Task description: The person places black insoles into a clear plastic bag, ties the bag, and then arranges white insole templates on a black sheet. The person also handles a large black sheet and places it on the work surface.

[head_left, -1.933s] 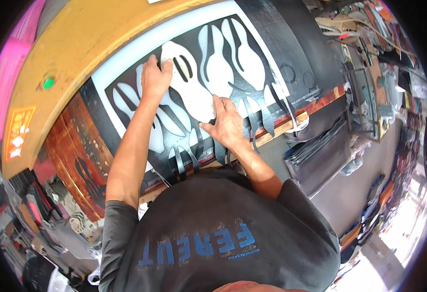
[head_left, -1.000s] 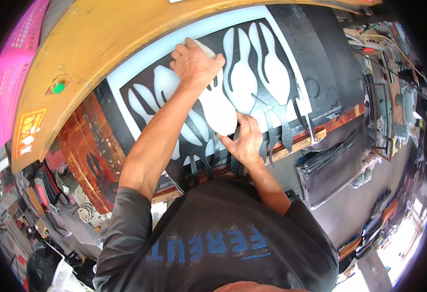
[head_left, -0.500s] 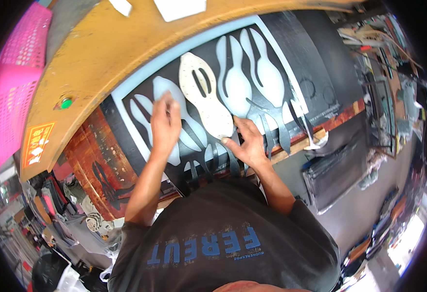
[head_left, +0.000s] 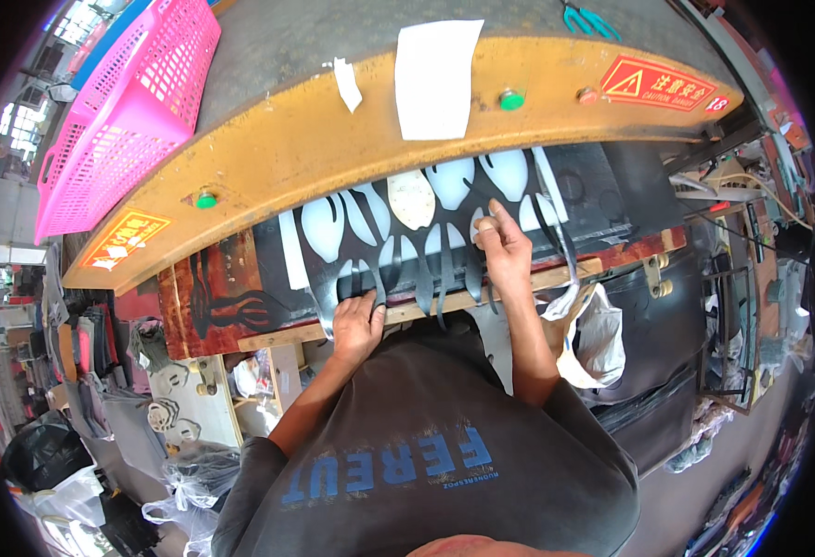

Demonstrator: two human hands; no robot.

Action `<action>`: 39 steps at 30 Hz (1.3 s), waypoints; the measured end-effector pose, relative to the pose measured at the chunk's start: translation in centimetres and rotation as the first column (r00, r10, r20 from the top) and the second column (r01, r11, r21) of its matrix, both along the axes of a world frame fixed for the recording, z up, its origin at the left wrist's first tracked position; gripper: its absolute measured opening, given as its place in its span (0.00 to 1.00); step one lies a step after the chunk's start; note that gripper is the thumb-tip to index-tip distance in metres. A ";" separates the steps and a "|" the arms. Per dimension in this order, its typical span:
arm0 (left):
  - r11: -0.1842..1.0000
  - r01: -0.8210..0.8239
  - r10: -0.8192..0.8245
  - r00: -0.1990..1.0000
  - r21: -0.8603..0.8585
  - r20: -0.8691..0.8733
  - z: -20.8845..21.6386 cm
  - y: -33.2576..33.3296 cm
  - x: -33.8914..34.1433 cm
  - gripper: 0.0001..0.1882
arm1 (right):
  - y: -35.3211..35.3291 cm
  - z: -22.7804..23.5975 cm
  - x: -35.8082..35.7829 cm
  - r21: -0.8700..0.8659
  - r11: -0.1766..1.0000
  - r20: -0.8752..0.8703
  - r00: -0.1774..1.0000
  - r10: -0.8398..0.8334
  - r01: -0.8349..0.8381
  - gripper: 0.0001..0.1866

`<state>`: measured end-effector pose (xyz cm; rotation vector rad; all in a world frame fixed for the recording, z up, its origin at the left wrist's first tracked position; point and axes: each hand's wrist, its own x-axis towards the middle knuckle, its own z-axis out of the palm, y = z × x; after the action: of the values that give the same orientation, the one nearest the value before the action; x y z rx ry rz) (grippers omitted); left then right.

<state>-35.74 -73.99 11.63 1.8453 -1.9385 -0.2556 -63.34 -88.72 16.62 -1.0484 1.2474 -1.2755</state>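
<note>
Left hand (head_left: 359, 327) is being drawn back to seven o'clock of the cream board (head_left: 412, 200), perhaps for support, hold unclear; right hand (head_left: 505, 246) half-open, seemingly empty.

A dark charcoal T-shirt (head_left: 444, 511) filled the lower middle of the frame, and what a broad spread of matte, softly creased cloth it was! Straight across it ran the showpiece: 1 row of 6 chunky blue letters (head_left: 385, 464), faded, their edges scuffed with scratchy little strokes. Tucked under the right-hand end came 1 more blue line of print (head_left: 463, 480), tiny this time. Over at lower left, the left sleeve (head_left: 251, 478), short and just as dark; away at lower right, the right sleeve (head_left: 584, 436), a fair match! Beyond those 2 cuffs, 2 bare forearms (head_left: 530, 348) and 2 ungloved hands (head_left: 358, 331).
</note>
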 end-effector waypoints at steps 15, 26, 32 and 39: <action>0.967 -0.167 0.161 0.986 -0.191 -0.047 -1.3 -14.0 3.9 0.16 | -12.2 3.1 1.4 -0.363 0.929 -0.631 0.754 -0.183 -0.078 0.33; 0.971 -0.186 0.173 0.980 -0.149 -0.097 -1.7 -14.9 4.5 0.17 | -9.7 -6.4 1.3 -0.301 0.849 -0.918 0.374 -0.135 -0.434 0.15; 0.963 -0.213 0.196 0.974 -0.168 -0.110 -2.1 -13.8 3.8 0.16 | -8.7 -6.3 1.0 -0.305 0.846 -0.918 0.371 -0.139 -0.438 0.15; 0.982 -0.187 0.174 0.954 -0.031 -0.245 0.7 -4.4 0.9 0.15 | -0.7 -2.8 -2.0 -0.075 0.924 -0.838 0.526 0.145 -0.375 0.14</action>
<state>-34.80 -78.36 12.33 1.8472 -1.5881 -0.3481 -65.34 -89.46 13.86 -2.1027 1.5250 -0.6715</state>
